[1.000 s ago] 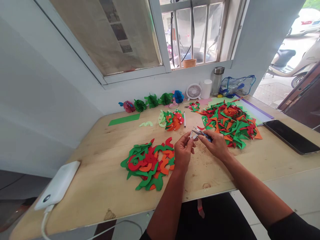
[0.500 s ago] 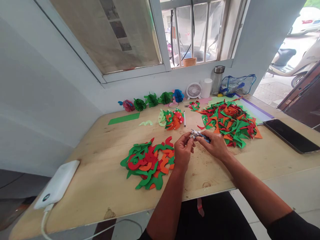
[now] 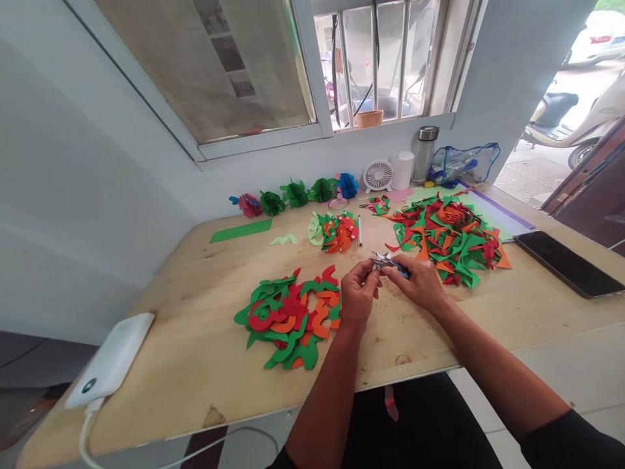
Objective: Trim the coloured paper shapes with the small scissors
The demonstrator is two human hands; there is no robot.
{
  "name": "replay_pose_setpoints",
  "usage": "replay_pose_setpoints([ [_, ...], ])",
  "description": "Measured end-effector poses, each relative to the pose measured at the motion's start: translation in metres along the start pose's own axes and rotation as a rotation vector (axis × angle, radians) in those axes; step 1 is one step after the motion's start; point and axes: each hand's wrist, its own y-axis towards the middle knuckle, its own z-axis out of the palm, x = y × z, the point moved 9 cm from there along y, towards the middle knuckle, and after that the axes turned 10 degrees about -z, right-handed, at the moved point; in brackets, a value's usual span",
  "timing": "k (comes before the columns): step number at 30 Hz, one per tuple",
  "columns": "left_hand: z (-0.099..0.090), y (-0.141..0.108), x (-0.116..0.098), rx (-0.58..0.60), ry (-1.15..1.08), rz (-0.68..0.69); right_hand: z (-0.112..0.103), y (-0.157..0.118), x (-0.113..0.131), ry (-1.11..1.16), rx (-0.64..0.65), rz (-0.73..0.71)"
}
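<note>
My left hand (image 3: 360, 292) pinches a small whitish piece (image 3: 377, 266), perhaps paper, too small to tell. My right hand (image 3: 418, 280) is closed on a metal tool with blue handles (image 3: 402, 270), which looks like scissors or pliers; its tip is at the whitish piece. Left of my left hand lies a pile of curved green, red and orange cut shapes (image 3: 288, 319). Beyond my hands is a smaller pile of cut pieces (image 3: 340, 232) beside a white pen (image 3: 360, 230). A large heap of scraps (image 3: 452, 238) lies beyond my right hand.
Paper flowers (image 3: 295, 194) line the wall, with a small fan (image 3: 377, 176), a glass bottle (image 3: 424, 156) and a clear pouch (image 3: 463, 164) to their right. A black phone (image 3: 570, 264) lies at right; a white power bank (image 3: 111, 360) with a cable at left. A green strip (image 3: 241, 230) lies farther back.
The metal tip of the tool sits slightly differently at the whitish piece. Both hands have otherwise stayed nearly in place.
</note>
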Motion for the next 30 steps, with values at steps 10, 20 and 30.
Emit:
replay_pose_setpoints([
  [10,0.0011,-0.0011,0.0007,-0.003,0.047,-0.028,-0.0001,-0.0005,0.0016,-0.031,0.005,-0.006],
  [20,0.0039,-0.0012,-0.002,0.014,0.027,-0.019,0.0005,-0.0007,0.0015,-0.029,0.002,-0.009],
  [30,0.0054,-0.0017,-0.0029,0.026,0.02,-0.022,-0.0004,-0.001,0.0031,-0.006,-0.02,-0.013],
])
